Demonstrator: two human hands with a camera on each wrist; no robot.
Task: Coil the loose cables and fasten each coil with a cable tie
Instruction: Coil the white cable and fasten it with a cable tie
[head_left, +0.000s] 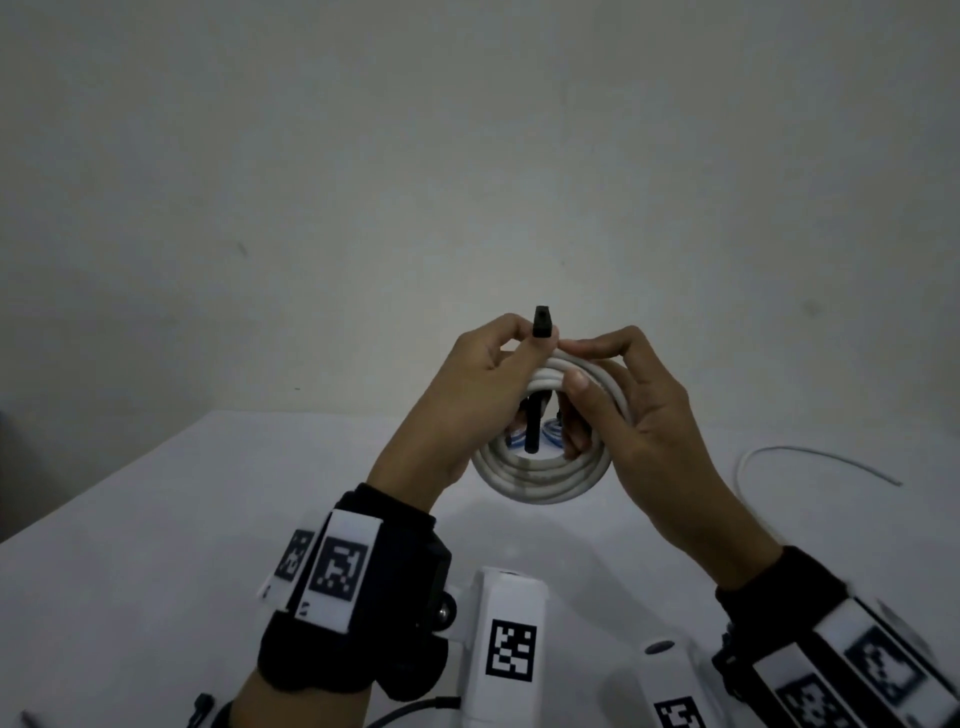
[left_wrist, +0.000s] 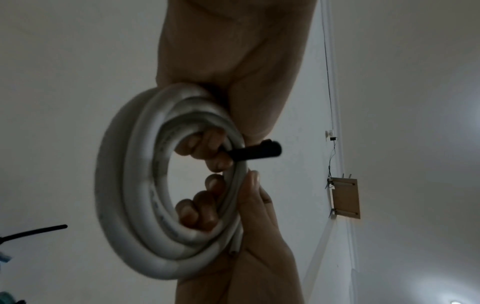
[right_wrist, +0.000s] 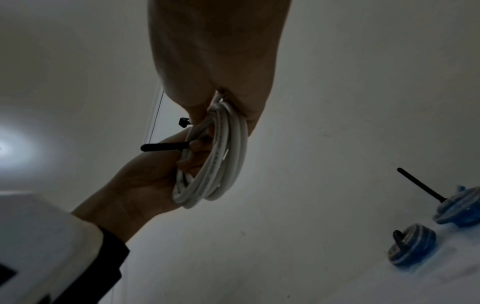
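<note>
Both hands (head_left: 457, 395) (head_left: 639, 415) gripping white cable coil (head_left: 540, 478) above table, left pinching black tie (head_left: 543, 330).

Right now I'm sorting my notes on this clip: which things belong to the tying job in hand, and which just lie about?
In the job:
- white cable coil, held up by both hands
- black cable tie, passed round the coil
- left hand, pinching the tie
- right hand, gripping the coil

Lying about:
- two blue coils, already tied
- loose white cable on the table

Head view looks down from above; both wrist views look up, close, sharing the white coil (left_wrist: 145, 185).
</note>
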